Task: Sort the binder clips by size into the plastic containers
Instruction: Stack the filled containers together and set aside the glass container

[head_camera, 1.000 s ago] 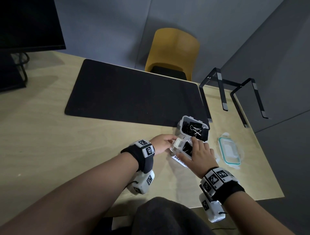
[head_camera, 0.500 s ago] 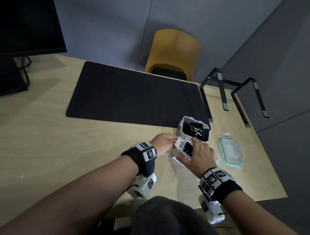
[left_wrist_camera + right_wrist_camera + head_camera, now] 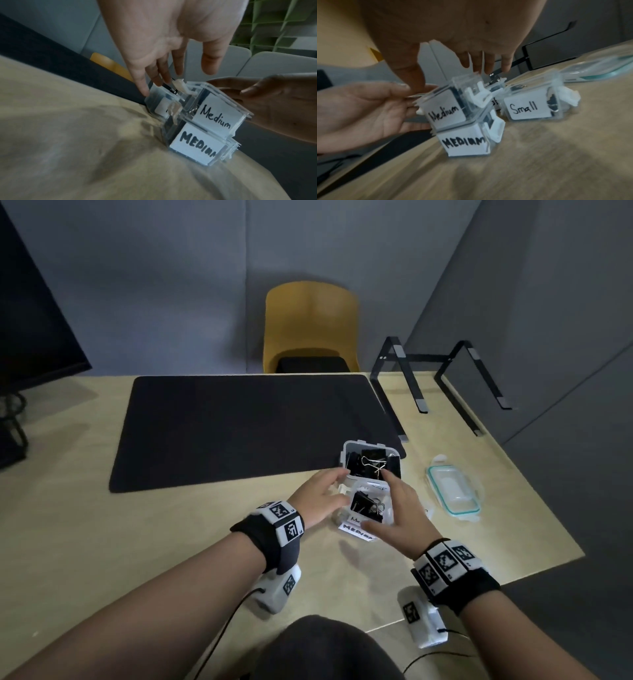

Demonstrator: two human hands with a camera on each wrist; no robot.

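Two clear plastic containers stand stacked near the desk's front right: the upper one (image 3: pixel 373 491) labelled "Medium" (image 3: pixel 445 113), the lower one (image 3: pixel 356 533) labelled "MEDIUM" (image 3: pixel 464 143). Black binder clips (image 3: pixel 366 503) show inside the upper one. My left hand (image 3: pixel 322 494) lies at the stack's left side, its fingers (image 3: pixel 161 75) straight and touching. My right hand (image 3: pixel 400 508) spreads over the stack's right side, thumb at the front, fingers straight. A "Small" container (image 3: pixel 529 108) sits to the right. Behind the stack, an open larger container (image 3: pixel 346 451) holds several black clips.
A lid with a teal seal (image 3: pixel 452 491) lies to the right, near the desk edge. A black desk mat (image 3: pixel 239 426) covers the middle. A black metal stand (image 3: pixel 442 378) is at the back right, a yellow chair (image 3: pixel 311 330) behind the desk and a monitor (image 3: pixel 30 337) at the left.
My right hand has lifted and spread its fingers, uncovering the clips in the upper Medium container. My left hand stays at the stack's left side.
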